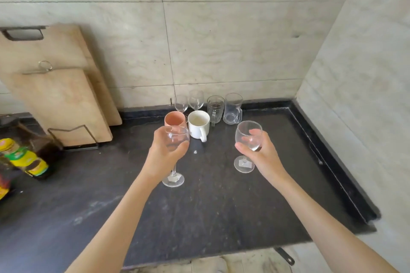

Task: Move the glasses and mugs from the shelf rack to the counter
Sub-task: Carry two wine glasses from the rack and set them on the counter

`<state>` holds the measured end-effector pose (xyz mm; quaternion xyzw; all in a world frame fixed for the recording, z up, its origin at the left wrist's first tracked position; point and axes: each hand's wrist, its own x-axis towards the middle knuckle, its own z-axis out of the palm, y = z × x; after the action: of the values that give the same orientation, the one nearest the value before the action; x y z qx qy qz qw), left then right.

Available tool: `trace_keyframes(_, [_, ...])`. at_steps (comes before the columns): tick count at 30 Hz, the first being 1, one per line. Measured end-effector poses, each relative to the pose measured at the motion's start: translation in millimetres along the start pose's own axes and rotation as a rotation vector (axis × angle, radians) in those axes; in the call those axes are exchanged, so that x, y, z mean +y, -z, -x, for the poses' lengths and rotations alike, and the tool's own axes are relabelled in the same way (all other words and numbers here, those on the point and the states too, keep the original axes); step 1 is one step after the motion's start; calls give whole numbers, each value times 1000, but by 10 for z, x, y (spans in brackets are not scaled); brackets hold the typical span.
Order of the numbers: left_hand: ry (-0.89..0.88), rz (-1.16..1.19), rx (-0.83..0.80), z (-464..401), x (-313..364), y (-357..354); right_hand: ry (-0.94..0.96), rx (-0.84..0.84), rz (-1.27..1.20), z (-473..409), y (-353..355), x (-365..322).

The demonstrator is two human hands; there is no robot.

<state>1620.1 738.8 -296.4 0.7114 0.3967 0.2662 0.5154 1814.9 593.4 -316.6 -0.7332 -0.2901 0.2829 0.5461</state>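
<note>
My left hand (165, 153) grips the bowl of a clear wine glass (175, 137); its foot hovers just over the dark counter (210, 201). My right hand (259, 153) holds a second wine glass (247, 132) by the bowl, foot close to the counter. Behind them stand a pink mug (174, 119) and a white mug (199, 125). Along the wall are two small wine glasses (181, 103) (196, 99) and two clear glass mugs (215, 108) (233, 107). The shelf rack is out of view.
Two wooden cutting boards (60, 99) lean on the tiled wall at the left in a wire stand (73, 137). Yellow-green packets (24, 157) lie at the far left. A raised counter lip (332, 162) runs along the right wall.
</note>
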Motion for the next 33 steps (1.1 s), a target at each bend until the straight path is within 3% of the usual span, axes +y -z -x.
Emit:
trace_keyframes(15, [126, -216, 0, -1555, -451, -1444, -106, -121, 149, -1867, 226, 914])
trace_keyframes(33, [74, -453, 16, -2087, -875, -1837, -111, -151, 211, -2398, -69, 1239])
